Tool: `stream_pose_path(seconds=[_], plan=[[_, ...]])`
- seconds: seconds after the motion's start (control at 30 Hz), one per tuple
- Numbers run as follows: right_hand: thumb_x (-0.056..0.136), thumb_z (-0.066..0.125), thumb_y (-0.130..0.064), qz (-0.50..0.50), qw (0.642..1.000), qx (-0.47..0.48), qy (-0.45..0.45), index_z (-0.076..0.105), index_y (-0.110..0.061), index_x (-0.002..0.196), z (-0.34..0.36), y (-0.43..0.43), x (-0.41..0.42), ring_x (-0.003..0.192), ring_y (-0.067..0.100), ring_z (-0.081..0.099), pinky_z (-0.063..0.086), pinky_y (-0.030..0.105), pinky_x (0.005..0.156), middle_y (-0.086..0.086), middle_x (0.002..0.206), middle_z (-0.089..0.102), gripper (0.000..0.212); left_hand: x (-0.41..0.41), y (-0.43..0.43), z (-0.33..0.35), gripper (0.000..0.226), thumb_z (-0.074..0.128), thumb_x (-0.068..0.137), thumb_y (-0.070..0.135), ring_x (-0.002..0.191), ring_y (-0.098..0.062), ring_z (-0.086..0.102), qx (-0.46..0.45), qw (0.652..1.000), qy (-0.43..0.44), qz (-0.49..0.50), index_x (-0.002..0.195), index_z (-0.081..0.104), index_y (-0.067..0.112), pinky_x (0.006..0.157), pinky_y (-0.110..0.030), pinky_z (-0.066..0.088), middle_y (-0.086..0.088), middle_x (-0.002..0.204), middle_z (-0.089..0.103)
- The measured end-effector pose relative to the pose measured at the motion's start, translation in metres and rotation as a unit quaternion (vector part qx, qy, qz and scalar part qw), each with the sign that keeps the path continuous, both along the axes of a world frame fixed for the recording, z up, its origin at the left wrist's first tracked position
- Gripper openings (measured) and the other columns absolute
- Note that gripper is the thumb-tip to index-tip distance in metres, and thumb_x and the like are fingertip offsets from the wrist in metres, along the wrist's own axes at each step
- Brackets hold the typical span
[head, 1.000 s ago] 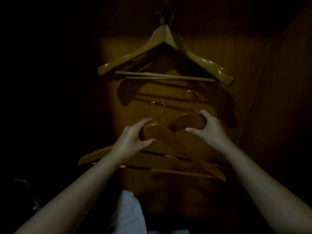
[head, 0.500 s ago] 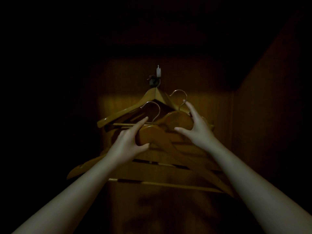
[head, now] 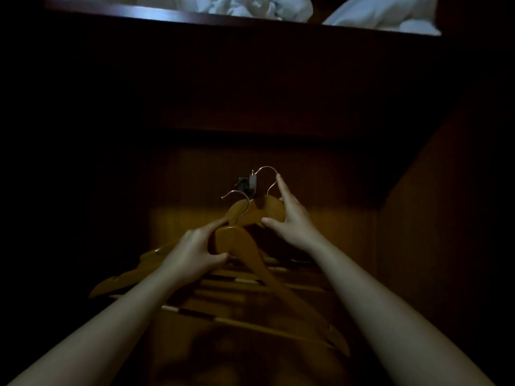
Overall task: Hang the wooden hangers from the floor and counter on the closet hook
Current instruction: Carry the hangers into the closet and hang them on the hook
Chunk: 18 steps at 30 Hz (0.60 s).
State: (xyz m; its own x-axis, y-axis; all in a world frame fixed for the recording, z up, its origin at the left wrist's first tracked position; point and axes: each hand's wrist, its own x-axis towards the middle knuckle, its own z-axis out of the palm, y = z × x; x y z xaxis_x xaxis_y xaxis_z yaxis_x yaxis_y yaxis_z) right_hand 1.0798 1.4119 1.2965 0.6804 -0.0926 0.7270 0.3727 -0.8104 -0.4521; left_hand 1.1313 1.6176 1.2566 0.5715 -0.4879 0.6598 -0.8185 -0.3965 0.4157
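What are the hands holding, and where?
Left hand grips the nearer hanger at its wooden crown; right hand grips the farther hanger likewise.

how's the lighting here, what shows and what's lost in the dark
Head view: dim; a warm patch lights the back panel around the closet hook, so the left hand, right hand and hangers show; the sides are near black; white linen on top looks brighter.

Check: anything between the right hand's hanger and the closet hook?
Nothing visible. The right hand holds its hanger with the wire hook tip right beside the closet hook. The left hand grips a second hanger lower, clear of that path.
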Motion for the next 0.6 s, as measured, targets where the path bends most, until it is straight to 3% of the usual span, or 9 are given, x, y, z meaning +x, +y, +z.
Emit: stream_pose_path(seconds=[0.07,0.17,0.33,0.6], plan=[[0.082,0.069,-0.021,0.0,1.0,0.003,0.007,-0.007,-0.044,0.145,0.006,-0.002,0.013,0.145,0.027,0.016,0.02,0.059,0.114,0.001,0.158,0.012,0.101,0.011,-0.004,0.005,0.077,0.07,0.079,0.012,0.085,-0.005,0.065,0.0,1.0,0.009,0.007,0.143,0.029,0.021,0.072,-0.02,0.057,0.006,0.113,0.057],[0.081,0.069,-0.017,0.002,1.0,0.017,0.02,-0.006,-0.043,0.146,0.014,-0.006,0.031,0.144,0.03,0.019,0.021,0.056,0.114,0.005,0.157,0.017,0.102,0.027,-0.009,0.012,0.079,0.072,0.078,0.013,0.09,-0.001,0.06,0.004,1.0,0.012,0.016,0.143,0.029,0.021,0.07,-0.013,0.051,-0.001,0.123,0.057],[0.084,0.066,-0.02,-0.02,0.998,0.014,0.05,-0.008,-0.04,0.146,0.02,-0.009,0.063,0.145,0.03,0.01,0.008,0.055,0.114,0.008,0.157,0.016,0.098,0.054,-0.016,0.017,0.08,0.073,0.076,0.015,0.116,-0.017,0.056,0.012,0.999,0.034,0.04,0.143,0.028,0.02,0.097,-0.031,0.049,-0.006,0.136,0.05],[0.085,0.065,-0.02,-0.025,0.997,0.017,0.07,0.003,-0.028,0.15,0.02,-0.014,0.094,0.142,0.033,0.017,0.021,0.049,0.113,0.013,0.153,0.022,0.09,0.078,-0.023,0.016,0.073,0.074,0.076,0.022,0.096,-0.01,0.063,0.0,0.998,0.041,0.051,0.139,0.036,0.022,0.084,-0.031,0.055,-0.001,0.119,0.059]])
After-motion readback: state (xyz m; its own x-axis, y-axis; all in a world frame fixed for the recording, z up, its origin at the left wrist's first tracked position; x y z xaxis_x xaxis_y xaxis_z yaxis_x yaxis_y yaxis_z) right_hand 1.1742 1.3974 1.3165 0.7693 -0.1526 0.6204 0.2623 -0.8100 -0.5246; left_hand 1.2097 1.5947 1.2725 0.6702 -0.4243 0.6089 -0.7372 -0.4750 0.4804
